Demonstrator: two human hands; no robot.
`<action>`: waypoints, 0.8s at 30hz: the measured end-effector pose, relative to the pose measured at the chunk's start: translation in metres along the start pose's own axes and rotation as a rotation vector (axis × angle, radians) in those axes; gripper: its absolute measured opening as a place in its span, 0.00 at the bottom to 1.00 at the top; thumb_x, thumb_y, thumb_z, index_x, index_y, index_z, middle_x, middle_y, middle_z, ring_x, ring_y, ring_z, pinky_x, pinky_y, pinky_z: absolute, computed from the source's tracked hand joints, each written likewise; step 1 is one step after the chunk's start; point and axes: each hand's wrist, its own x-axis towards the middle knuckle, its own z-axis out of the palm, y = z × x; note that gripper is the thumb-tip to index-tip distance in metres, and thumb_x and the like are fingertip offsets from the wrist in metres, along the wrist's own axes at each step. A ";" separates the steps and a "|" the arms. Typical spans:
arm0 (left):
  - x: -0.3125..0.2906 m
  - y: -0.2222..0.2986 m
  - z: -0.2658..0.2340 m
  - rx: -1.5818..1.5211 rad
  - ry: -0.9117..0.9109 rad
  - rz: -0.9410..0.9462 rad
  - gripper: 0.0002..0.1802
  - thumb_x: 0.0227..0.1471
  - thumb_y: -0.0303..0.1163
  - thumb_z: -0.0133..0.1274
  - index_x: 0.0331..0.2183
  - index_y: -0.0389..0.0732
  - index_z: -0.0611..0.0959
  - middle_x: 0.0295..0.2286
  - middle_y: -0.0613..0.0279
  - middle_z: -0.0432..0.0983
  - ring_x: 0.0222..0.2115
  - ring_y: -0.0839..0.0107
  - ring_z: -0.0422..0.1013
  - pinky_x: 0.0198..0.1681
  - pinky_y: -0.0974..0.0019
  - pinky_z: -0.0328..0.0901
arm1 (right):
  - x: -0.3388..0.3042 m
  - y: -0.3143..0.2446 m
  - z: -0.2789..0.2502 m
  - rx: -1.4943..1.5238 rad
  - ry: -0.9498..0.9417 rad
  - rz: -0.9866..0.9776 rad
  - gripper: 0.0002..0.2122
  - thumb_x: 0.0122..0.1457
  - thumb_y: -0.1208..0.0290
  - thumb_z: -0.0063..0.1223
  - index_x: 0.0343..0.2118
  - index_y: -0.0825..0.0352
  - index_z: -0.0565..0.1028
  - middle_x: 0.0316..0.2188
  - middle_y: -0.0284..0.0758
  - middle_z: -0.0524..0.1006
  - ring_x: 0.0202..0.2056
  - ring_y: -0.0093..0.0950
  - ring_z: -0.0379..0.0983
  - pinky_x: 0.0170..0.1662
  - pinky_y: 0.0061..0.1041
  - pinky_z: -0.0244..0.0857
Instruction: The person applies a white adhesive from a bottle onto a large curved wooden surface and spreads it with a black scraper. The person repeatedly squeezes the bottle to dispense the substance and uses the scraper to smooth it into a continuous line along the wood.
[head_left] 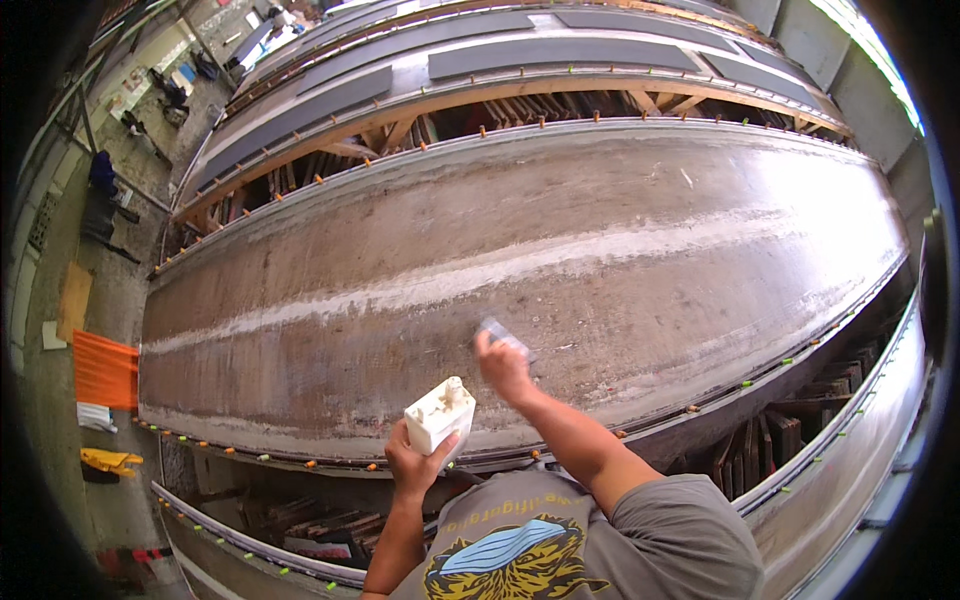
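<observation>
White container in left hand, perhaps pale residue inside.

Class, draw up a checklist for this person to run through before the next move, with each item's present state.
1. White container held: ok, in the left hand.
2. Flat tool held: ok, in the right hand.
3. Tool flat against the long tabletop: cannot tell, blurred.
4. Hands gloved: not ok, both bare.
5. Tabletop evenly coloured: not ok, a pale streaky band runs lengthwise.
</observation>
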 end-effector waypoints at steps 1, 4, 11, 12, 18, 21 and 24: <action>0.004 -0.003 -0.001 -0.023 -0.029 0.005 0.30 0.38 0.37 0.77 0.40 0.32 0.81 0.36 0.54 0.83 0.37 0.66 0.80 0.41 0.62 0.72 | -0.008 -0.014 -0.001 0.113 -0.008 -0.131 0.14 0.58 0.68 0.52 0.47 0.60 0.75 0.18 0.30 0.76 0.19 0.29 0.77 0.17 0.32 0.67; 0.007 0.002 -0.007 -0.014 -0.051 0.015 0.29 0.38 0.37 0.77 0.40 0.32 0.82 0.36 0.54 0.84 0.37 0.67 0.80 0.40 0.63 0.73 | 0.009 0.015 -0.022 0.243 -0.212 0.029 0.15 0.59 0.68 0.50 0.50 0.56 0.74 0.22 0.34 0.80 0.21 0.31 0.78 0.20 0.35 0.69; 0.016 -0.001 -0.027 -0.134 -0.043 0.033 0.27 0.40 0.34 0.76 0.41 0.33 0.83 0.37 0.56 0.84 0.37 0.68 0.80 0.41 0.63 0.73 | 0.012 0.110 0.012 -0.280 0.137 0.219 0.14 0.57 0.67 0.52 0.47 0.55 0.78 0.19 0.30 0.74 0.19 0.24 0.74 0.18 0.30 0.65; 0.019 -0.007 -0.029 -0.151 -0.038 0.038 0.27 0.40 0.34 0.76 0.41 0.33 0.83 0.37 0.56 0.84 0.37 0.68 0.80 0.41 0.63 0.73 | -0.002 0.086 0.024 -0.301 0.099 0.125 0.15 0.56 0.66 0.52 0.47 0.55 0.79 0.20 0.34 0.75 0.19 0.24 0.73 0.18 0.29 0.63; 0.032 -0.023 -0.050 -0.102 -0.061 0.013 0.28 0.40 0.33 0.76 0.42 0.32 0.82 0.37 0.55 0.84 0.38 0.68 0.80 0.43 0.63 0.73 | -0.019 -0.065 -0.095 0.816 -0.477 0.034 0.15 0.59 0.66 0.53 0.46 0.67 0.68 0.32 0.51 0.82 0.38 0.56 0.79 0.42 0.52 0.72; 0.041 -0.015 -0.047 -0.169 -0.093 0.045 0.28 0.40 0.32 0.76 0.42 0.32 0.82 0.37 0.55 0.84 0.38 0.68 0.80 0.43 0.63 0.73 | -0.026 -0.063 -0.041 0.826 -0.524 0.298 0.21 0.58 0.58 0.58 0.49 0.65 0.70 0.37 0.54 0.81 0.41 0.56 0.77 0.44 0.50 0.71; 0.044 -0.015 -0.047 -0.190 -0.119 0.077 0.28 0.41 0.32 0.76 0.42 0.32 0.82 0.37 0.55 0.84 0.38 0.67 0.80 0.43 0.64 0.73 | -0.054 0.021 -0.013 0.891 -0.316 0.515 0.25 0.50 0.56 0.69 0.45 0.68 0.75 0.43 0.52 0.80 0.48 0.53 0.76 0.50 0.47 0.71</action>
